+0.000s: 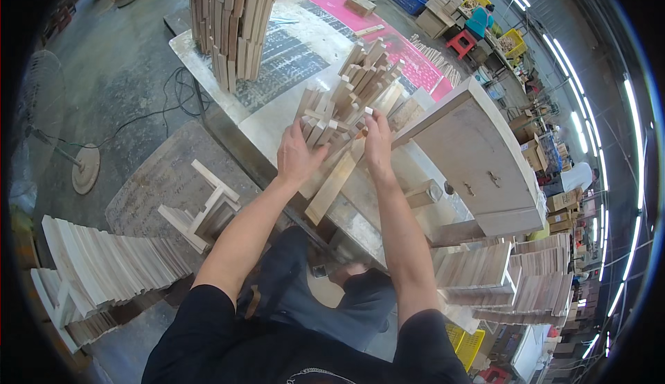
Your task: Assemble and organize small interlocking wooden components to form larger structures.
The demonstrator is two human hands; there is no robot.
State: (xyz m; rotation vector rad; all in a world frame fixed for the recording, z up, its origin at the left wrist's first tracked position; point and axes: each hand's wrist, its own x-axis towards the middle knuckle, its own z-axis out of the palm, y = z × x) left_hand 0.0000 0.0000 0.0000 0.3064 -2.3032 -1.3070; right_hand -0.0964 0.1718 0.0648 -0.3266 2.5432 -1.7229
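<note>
Several pale wooden pieces surround the two hands; clock directions run from the middle of the view. At 9 o'clock stands a fan whose round base [86, 169] is clear while its cage blurs into the dark rim. At 8 o'clock, stacked slats [111, 259] with rough, stepped ends fade toward the same rim. Nearer, between 8 and 9, lies an angular wooden frame [215, 200], partly covered by the left forearm. At 11 o'clock a tall stack [235, 23] of slim strips rises out of the picture, its top cut off. At 10 o'clock, close to the middle, the left hand [299, 155] cups the near side of the clump of sticks, thumb apart from fingers; wood hides some fingertips, so I cannot tell how firmly they close. A flat, smooth strip [331, 188] slants below. The square-ended sticks [357, 86] stand bunched at 12 o'clock on the workbench [267, 124], their lower ends mostly hidden. At 2 o'clock the right hand [377, 141] bends its fingers beside the clump; whether they grasp a stick is unclear. At 3 o'clock stands a wooden panel [478, 148] with a curved edge.
</note>
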